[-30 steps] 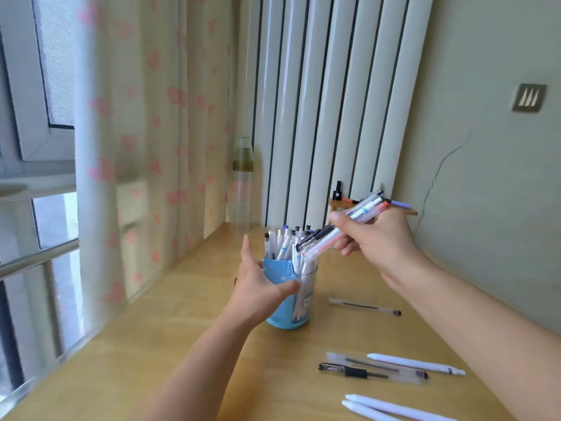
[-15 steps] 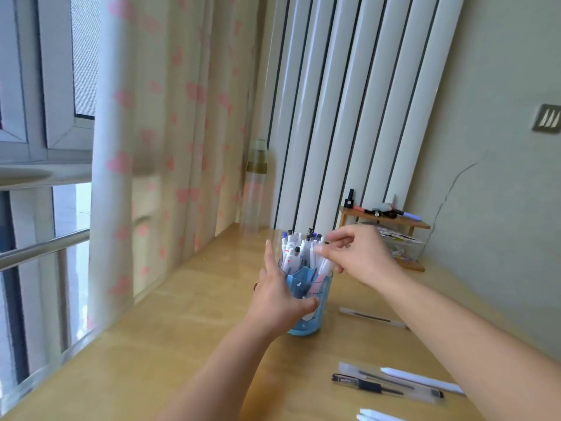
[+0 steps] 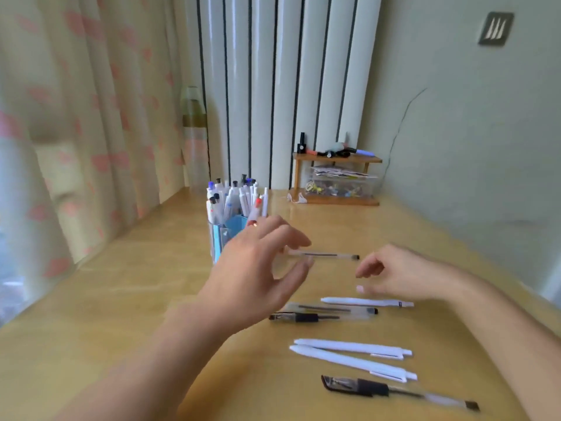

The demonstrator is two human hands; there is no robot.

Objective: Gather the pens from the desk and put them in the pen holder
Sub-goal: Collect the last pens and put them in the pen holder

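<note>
A blue pen holder (image 3: 220, 238) packed with several pens stands on the wooden desk (image 3: 121, 314). My left hand (image 3: 258, 268) hovers just right of it, fingers apart and empty. A clear pen (image 3: 328, 255) lies beyond the fingertips. My right hand (image 3: 391, 275) hangs open and empty above a white pen (image 3: 364, 301). Below lie two clear pens (image 3: 318, 314), two white pens (image 3: 352, 354) and a black-grip pen (image 3: 394, 391).
A small wooden shelf (image 3: 337, 161) with odds and ends and a clear box under it stands at the back by the wall. A clear bottle (image 3: 194, 138) stands in the far corner. Curtains hang along the left edge.
My right hand dropped its bundle of pens into the holder and came away empty. My left hand let go of the holder. Both hands now hover over the loose pens.
</note>
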